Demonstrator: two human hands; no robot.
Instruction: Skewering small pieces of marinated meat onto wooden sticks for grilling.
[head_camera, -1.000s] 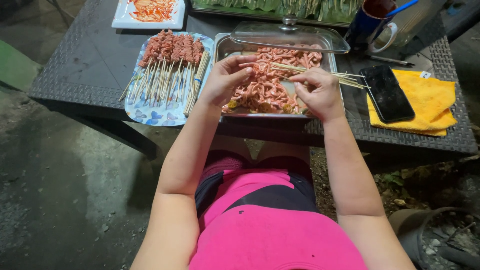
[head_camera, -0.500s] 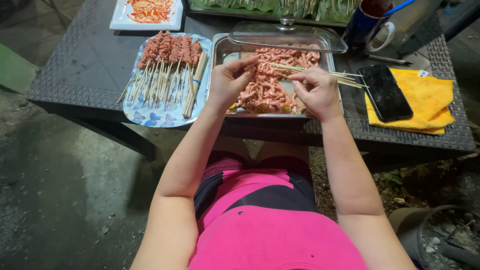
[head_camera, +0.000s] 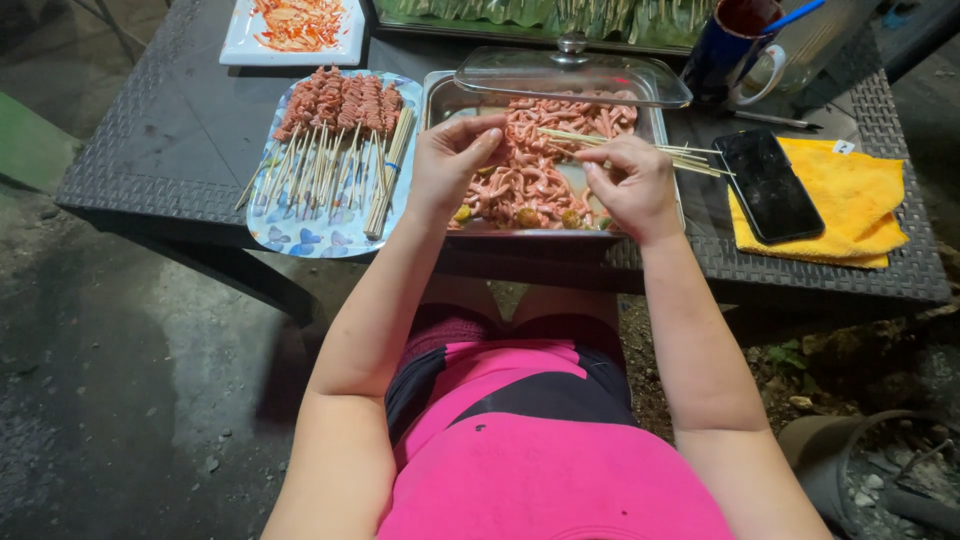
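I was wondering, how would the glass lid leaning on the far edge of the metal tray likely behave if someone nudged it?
The glass lid seems to rest only on the metal tray rim, so it may slide off. It looks rigid, probably heavy and breakable. Its knob offers the surest grip.

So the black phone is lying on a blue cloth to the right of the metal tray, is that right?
Not quite. The black phone does lie to the right of the metal tray, but the cloth under it is yellow, not blue. The head view shows this.
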